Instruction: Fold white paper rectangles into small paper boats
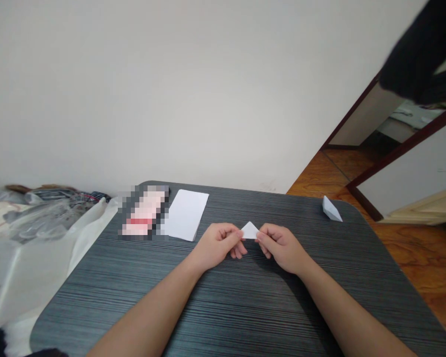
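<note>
A small folded piece of white paper, triangular at the top, is held just above the dark table. My left hand pinches its left corner between thumb and fingers. On the opposite corner, my right hand has the same kind of pinch. The fingertips cover both corners of the paper. Off to the right, near the table's far corner, lies a folded white paper boat, apart from both hands. A stack of white paper sheets rests beyond my left hand.
The dark wood-grain table stands against a pale wall. A blurred-out pink item lies left of the stack. Plastic bags and cloth are heaped beyond the left edge. Wooden floor and a doorway show on the right.
</note>
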{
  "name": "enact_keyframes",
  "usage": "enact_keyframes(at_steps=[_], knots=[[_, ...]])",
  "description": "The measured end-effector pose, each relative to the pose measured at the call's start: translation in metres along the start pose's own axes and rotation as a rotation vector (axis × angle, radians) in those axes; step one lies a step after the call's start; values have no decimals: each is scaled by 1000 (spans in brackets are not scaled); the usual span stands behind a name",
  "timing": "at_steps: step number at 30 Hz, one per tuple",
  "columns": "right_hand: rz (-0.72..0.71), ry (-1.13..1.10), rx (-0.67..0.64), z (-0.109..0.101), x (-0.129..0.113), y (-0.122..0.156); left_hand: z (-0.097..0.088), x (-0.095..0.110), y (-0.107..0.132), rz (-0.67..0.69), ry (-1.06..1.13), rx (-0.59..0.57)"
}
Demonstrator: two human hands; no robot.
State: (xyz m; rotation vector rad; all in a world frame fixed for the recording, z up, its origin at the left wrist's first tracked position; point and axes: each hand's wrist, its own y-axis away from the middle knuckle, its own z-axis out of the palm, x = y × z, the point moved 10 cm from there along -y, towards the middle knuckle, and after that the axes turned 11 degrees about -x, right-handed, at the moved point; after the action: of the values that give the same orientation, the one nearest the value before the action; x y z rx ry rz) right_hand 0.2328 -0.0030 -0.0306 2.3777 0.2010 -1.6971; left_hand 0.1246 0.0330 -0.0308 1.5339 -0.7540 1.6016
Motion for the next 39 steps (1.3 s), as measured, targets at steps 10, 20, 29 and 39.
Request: enact_keyframes(at_steps=[10,20,29,39], knots=[[-2,43,-45,8,0,-2,6,-7,1,-41,-39,-41],[16,120,-167,21,-9,-2,12,-3,-1,-39,-55,-94],[39,85,-112,15,-2,-2,5,-3,0,-27,-56,-29],[13,69,-118,15,-5,-2,6,-3,0,-20,-28,-36]])
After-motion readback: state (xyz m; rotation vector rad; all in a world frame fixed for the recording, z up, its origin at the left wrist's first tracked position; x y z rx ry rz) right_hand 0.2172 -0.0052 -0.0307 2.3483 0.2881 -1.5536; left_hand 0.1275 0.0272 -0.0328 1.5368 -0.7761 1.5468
